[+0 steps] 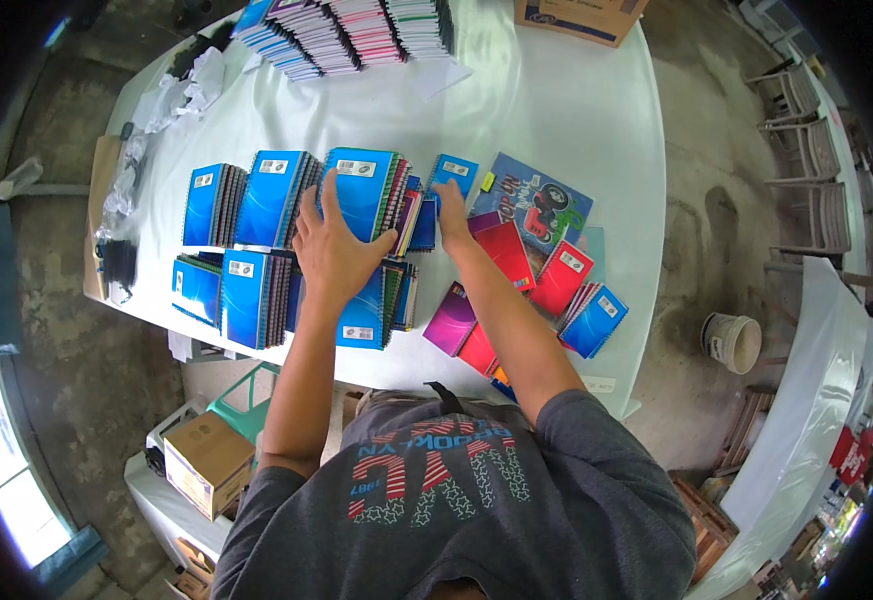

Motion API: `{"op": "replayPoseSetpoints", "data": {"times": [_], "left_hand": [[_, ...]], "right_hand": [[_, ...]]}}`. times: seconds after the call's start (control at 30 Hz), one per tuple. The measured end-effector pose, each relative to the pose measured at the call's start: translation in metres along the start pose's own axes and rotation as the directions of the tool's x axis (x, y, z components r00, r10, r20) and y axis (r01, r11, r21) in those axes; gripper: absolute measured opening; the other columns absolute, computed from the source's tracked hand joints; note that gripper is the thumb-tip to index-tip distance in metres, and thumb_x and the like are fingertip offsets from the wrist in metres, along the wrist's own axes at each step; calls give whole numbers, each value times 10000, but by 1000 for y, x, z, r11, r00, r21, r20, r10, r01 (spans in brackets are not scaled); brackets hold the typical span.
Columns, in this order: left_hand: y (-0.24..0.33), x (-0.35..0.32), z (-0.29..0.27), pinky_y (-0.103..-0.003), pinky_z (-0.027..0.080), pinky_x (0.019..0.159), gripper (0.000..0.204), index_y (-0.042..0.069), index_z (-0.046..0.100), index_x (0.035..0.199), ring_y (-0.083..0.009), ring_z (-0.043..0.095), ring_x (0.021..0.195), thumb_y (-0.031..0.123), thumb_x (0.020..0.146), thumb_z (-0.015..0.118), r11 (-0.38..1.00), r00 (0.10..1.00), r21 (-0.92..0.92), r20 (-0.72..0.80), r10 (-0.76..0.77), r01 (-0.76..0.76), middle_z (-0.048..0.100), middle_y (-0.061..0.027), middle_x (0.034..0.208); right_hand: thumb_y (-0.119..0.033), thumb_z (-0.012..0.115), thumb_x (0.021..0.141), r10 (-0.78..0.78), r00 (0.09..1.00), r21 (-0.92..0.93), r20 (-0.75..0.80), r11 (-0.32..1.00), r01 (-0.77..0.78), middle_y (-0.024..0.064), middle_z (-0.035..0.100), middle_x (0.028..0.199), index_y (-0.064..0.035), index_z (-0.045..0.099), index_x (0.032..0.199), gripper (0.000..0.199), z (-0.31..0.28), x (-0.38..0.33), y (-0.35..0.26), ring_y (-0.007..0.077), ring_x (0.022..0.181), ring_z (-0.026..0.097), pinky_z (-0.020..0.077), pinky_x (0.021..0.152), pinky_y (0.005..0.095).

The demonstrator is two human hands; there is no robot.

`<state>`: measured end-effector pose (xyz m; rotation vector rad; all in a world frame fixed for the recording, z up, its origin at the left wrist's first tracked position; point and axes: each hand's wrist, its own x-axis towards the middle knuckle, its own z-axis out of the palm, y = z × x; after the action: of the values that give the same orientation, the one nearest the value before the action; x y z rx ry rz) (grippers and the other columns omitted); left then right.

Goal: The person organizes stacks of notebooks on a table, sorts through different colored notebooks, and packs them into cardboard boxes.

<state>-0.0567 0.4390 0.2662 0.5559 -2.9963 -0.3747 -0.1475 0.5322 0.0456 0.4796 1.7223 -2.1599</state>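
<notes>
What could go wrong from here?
The left hand, fingers spread at a blue stack, could knock it askew.
The right forearm crosses loose notebooks and might drag them.
The lowest red notebook lies near the table's front edge; a nudge could drop it.

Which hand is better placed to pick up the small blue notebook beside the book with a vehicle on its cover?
Probably the right hand: it is right at the small blue notebook, while the left hand is spread over a stack of blue notebooks farther left.
</notes>
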Motion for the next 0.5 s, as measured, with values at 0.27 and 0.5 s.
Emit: {"op": "replayPoseSetpoints", "data": {"times": [0.27, 0.5], "left_hand": [[-1, -7, 2, -506, 258, 1009, 994, 145, 256, 1389, -407, 299, 1262, 434, 592, 775, 1000, 999, 9, -31, -11, 11, 280, -235, 1372], [-5, -35, 11, -478, 219, 1015, 815, 16, 295, 1330, -402, 315, 1215, 358, 723, 717, 964, 878, -226, -479, 13, -137, 331, -241, 1304]], "right_hand": [[-729, 473, 731, -43, 966, -428, 254, 891, 152, 184, 635, 969, 20, 636, 970, 803, 26, -55, -108, 322, 1009, 562, 322, 947, 394], [-395, 720, 687, 33, 930, -13, 365, 999, -30, 105, 647, 903, -7, 637, 975, 490, 40, -63, -110, 209, 777, 621, 486, 708, 318]]}}
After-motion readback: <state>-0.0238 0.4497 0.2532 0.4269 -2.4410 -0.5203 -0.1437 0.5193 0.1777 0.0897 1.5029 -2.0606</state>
